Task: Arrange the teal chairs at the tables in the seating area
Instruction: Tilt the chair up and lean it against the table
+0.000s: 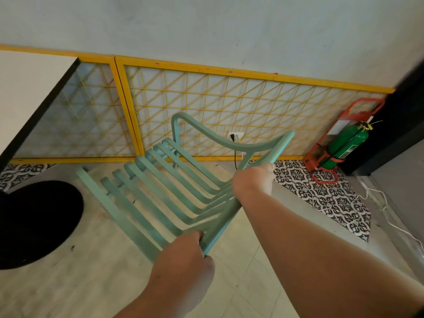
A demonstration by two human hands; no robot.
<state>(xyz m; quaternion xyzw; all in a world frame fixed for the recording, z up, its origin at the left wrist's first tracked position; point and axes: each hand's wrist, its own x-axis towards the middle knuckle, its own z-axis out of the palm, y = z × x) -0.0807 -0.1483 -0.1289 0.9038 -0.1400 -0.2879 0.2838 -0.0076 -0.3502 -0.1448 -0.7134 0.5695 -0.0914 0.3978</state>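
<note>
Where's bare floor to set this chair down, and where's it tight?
Free: the pale floor around the teal chair, between the black table base on the left, the yellow lattice panel behind and the patterned tiles on the right. Crowded: right corner, with the green extinguisher and a white cable on the floor.

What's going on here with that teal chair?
A person holds a teal slatted chair by its back frame with both hands: the left hand grips the near end, the right hand grips beside the armrest. The chair sits next to a white-topped table on the left. A green fire extinguisher stands by the yellow lattice panel.
</note>
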